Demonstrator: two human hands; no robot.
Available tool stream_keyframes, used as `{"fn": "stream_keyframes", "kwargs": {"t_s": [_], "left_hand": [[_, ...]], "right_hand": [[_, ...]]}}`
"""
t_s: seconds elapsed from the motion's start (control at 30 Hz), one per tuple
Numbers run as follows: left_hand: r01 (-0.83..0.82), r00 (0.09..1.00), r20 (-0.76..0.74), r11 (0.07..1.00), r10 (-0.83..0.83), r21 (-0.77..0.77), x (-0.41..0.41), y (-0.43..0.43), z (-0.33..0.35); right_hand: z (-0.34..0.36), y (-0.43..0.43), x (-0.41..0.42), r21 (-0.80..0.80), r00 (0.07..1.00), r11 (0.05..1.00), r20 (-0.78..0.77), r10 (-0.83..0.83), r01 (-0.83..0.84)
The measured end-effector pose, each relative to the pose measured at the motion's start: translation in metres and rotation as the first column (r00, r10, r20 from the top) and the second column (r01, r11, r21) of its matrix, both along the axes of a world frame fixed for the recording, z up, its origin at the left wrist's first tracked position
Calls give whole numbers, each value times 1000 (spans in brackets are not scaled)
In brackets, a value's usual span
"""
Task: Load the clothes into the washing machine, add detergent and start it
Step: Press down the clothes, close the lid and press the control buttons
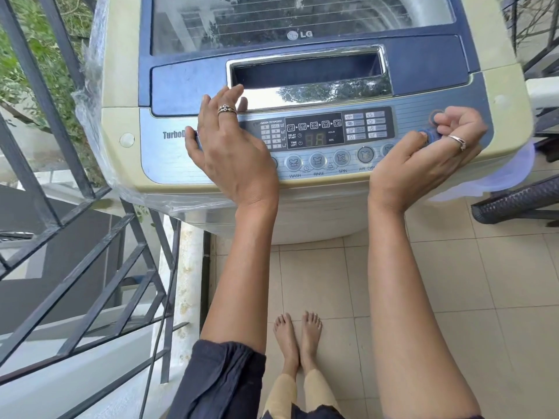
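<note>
While the right hand (429, 158) is being held loosely curled over the right end of the control panel (317, 143), its thumb is being pressed onto a round blue button (429, 136), and nothing is being grasped in it; a ring is being worn on one of its folded fingers. Further left, the left hand (230, 146) is being laid flat and released on the panel, fingers spread toward the chrome lid handle (308, 74), with stacked rings being worn on one finger. Both hands are being rested on the washing machine (302, 207), whose glass lid (302, 19) is being kept closed, so any clothes inside cannot be made out. Beyond the machine, a black metal railing (60, 207) is being seen on the left, and bare feet (298, 337) are being planted on the tiled floor (469, 282) below
</note>
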State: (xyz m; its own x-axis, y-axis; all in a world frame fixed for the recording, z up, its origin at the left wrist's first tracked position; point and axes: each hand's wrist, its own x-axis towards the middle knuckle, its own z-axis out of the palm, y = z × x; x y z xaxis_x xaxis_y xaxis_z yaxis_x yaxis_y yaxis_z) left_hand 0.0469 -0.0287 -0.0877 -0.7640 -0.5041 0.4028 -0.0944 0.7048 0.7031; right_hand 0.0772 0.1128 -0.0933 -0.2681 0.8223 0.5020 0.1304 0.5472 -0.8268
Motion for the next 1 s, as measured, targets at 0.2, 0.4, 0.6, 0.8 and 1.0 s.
{"fn": "stream_keyframes", "kwargs": {"t_s": [0.2, 0.4, 0.6, 0.8, 1.0], "left_hand": [[3, 1000, 13, 1000, -3, 11, 1, 0, 1], [16, 999, 33, 1000, -16, -3, 1, 0, 4], [56, 996, 66, 998, -54, -25, 0, -4, 6], [112, 984, 144, 994, -110, -10, 2, -6, 16], [147, 978, 149, 989, -144, -9, -1, -12, 38]], "right_hand": [[4, -1, 1, -3, 999, 1000, 33, 2, -2], [6, 0, 1, 0, 997, 1000, 79, -2, 2], [10, -1, 1, 102, 969, 995, 244, -31, 6], [22, -5, -2, 123, 945, 984, 314, 87, -132], [40, -14, -11, 46, 905, 956, 339, 257, -289]]}}
